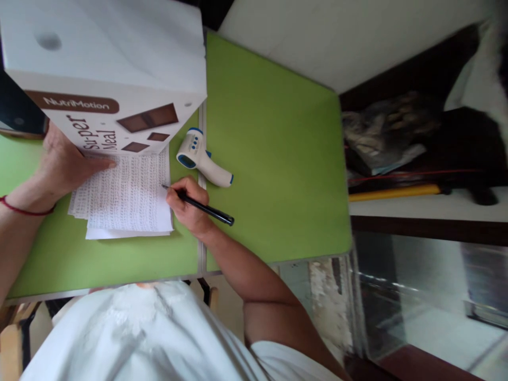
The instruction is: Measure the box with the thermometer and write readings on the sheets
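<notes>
A black pen (208,209) sits in my right hand (189,203), pinched between thumb and fingers, its tip at the right side of the written paper (127,196). Dense rows of small handwriting cover the top sheet, and more sheets lie under it. My left hand (67,159), with a red string on the wrist, rests at the paper's left edge. Its thumb stretches across the sheet; the other fingers are partly hidden by the white box (99,127) marked NutriMotion. That box stands over the far part of the paper.
A white and blue infrared thermometer (204,159) lies just beyond my right hand, across the table's metal seam. The green folding table (278,159) meets a pale wall. At right, a shelf holds a plastic bag (381,132) and a yellow rod (397,192). A dark object (19,100) is at far left.
</notes>
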`<state>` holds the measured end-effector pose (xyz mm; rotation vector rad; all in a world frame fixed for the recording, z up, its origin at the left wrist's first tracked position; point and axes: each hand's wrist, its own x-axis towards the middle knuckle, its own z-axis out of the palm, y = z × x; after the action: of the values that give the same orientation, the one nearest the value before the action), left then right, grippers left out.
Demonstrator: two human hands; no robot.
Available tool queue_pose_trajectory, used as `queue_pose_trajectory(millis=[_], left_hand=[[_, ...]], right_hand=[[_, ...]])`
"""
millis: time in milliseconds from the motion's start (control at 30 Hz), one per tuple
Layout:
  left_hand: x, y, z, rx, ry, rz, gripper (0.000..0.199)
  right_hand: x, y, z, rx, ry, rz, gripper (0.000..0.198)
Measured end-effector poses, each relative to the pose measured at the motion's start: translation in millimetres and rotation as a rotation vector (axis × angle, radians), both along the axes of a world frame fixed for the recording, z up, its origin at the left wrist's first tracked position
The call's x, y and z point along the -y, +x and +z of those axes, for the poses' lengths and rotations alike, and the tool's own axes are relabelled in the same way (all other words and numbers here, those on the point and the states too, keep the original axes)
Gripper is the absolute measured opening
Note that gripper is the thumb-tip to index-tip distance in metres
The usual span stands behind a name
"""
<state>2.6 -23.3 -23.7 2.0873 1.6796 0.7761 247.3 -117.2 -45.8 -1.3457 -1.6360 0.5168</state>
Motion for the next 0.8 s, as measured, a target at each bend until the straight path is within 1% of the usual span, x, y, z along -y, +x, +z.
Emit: queue_pose_trajectory(millis=[100,367,667,800], left_hand=[[-0.2,-0.4,-0.7,-0.009,-0.007,0.009,0.094],[-0.4,-2.8,-4.2,-0.004,0.017,-0.017,0.092],[0.4,-2.6,-1.0,-0.004,0.024,-0.026,0.091],[0.7,-1.9,-0.6,0.001,0.015,-0.018,0.091]], right_hand=[[-0.5,0.5,0.1,0.002,-0.005,0.007,0.014],[0.1,1.7,-0.5,-0.002,0.001,0.005,0.014],[-0.3,1.6,-0.2,-0.014,-0.006,0.005,0.015],[0.0,3.0,-1.3,-0.022,-0.018,-0.029,0.013]])
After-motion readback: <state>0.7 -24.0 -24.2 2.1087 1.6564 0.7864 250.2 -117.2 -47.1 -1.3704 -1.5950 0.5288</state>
